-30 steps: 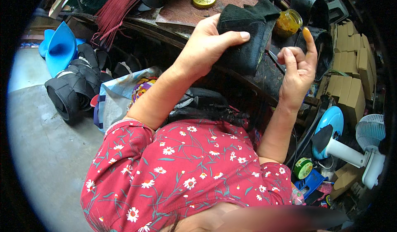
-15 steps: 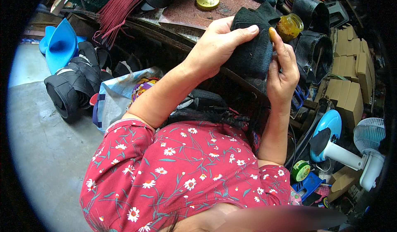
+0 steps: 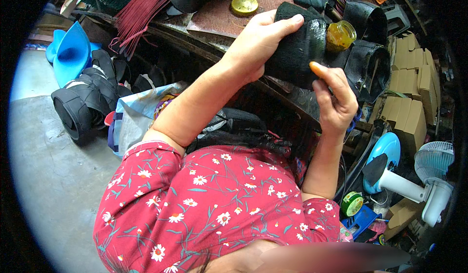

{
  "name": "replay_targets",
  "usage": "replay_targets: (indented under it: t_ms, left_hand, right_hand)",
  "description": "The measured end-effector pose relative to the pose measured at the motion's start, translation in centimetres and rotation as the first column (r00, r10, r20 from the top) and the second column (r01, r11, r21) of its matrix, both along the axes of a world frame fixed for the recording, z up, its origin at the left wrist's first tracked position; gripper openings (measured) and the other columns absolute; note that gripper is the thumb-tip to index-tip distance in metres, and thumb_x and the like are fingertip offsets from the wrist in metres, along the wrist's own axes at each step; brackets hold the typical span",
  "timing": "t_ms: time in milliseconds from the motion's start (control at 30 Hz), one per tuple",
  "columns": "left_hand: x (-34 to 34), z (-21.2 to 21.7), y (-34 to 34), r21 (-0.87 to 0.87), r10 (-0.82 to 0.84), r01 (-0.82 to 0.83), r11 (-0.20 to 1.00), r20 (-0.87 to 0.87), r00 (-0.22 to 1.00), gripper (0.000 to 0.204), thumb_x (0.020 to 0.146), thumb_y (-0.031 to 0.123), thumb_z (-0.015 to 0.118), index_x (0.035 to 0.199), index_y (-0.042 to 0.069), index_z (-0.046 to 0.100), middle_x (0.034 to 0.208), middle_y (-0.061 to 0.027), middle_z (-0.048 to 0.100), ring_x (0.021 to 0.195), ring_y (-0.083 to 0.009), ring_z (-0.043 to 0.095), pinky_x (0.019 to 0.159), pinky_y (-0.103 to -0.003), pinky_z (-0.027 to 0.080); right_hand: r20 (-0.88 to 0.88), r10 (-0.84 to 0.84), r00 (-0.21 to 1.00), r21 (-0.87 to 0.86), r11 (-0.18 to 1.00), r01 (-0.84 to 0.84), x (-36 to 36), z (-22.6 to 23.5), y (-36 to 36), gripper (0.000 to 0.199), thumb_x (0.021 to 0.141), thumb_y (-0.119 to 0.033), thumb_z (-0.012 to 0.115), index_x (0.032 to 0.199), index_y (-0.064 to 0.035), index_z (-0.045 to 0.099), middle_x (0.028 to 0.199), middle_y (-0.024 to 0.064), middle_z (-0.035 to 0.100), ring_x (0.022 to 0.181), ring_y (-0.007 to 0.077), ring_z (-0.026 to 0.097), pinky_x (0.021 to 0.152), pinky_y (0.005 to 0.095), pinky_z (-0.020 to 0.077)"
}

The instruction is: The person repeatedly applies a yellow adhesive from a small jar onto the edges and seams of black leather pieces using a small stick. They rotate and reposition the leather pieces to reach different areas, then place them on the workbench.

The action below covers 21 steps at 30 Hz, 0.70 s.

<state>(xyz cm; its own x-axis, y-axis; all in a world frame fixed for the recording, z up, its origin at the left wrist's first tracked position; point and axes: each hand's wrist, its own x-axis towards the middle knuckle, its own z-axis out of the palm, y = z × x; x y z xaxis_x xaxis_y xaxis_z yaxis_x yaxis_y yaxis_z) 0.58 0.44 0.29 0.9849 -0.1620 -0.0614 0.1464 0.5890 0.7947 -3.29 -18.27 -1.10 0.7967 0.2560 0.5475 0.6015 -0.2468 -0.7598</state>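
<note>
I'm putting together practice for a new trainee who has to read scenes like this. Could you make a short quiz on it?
1. Multiple choice. What does the person's left hand hold?
A) the white fan
B) a black piece with a shiny strip along one side
C) a cardboard box

2. True or false: the glass jar near the black piece is open.

3. Short answer. What colour shows on the tip of the right hand's index finger?

Key
1. B.
2. True; a round gold lid lies apart from it, on the reddish board.
3. Yellow-orange.
</note>
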Motion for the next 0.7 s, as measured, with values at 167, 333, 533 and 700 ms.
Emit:
replay_targets:
  t_ms: [167,333,533,700]
  left_hand:
    - [-0.4,-0.2,0.0,0.066,-0.091,0.08,0.995,0.198,0.976,0.029,0.097,0.023,0.061,0.114,0.0,0.065,0.099,-0.0032,0.07,0.085,-0.0089,0.064,0.076,-0.025,0.052]
    - [-1.1,-0.6,-0.5,0.187,-0.111,0.065,0.98,0.25,0.962,0.026,0.098,0.021,0.06,0.11,-0.001,0.066,0.096,-0.0017,0.069,0.083,-0.0066,0.062,0.072,-0.023,0.052]
    - [-1.0,-0.4,0.0,0.213,-0.174,0.138,0.967,0.158,0.972,0.025,0.096,0.02,0.062,0.112,0.001,0.065,0.099,-0.005,0.07,0.084,-0.0113,0.067,0.076,-0.026,0.055]
    - [0.0,-0.4,0.3,0.153,-0.116,0.102,0.983,0.082,0.99,0.023,0.095,0.02,0.062,0.109,0.002,0.065,0.094,-0.0058,0.071,0.078,-0.0133,0.068,0.071,-0.027,0.056]
  right_hand:
    - [-0.084,-0.059,0.995,0.164,0.984,0.072,0.1,-0.1,0.1,0.029,0.088,0.001,0.067,0.116,0.0007,0.069,0.093,0.0038,0.066,0.082,0.0086,0.057,0.075,0.0211,0.0449]
    - [-0.162,-0.018,0.987,0.117,0.992,0.037,1.0,0.6,-0.1,0.046,0.093,-0.03,0.066,0.128,0.0002,0.062,0.082,-0.0014,0.051,0.074,0.0084,0.046,0.069,0.0203,0.0392]
    - [-0.1,0.048,0.994,0.165,0.986,-0.031,1.7,0.0,0.1,0.06,0.093,-0.051,0.059,0.124,0.0009,0.064,0.083,0.0002,0.051,0.072,0.0089,0.043,0.065,0.0221,0.0353]
    - [0.184,0.089,0.979,-0.109,0.992,-0.069,1.4,0.2,-0.5,0.061,0.091,-0.059,0.053,0.109,-0.0052,0.074,0.079,0.0068,0.056,0.069,0.0189,0.052,0.063,0.0291,0.0417]
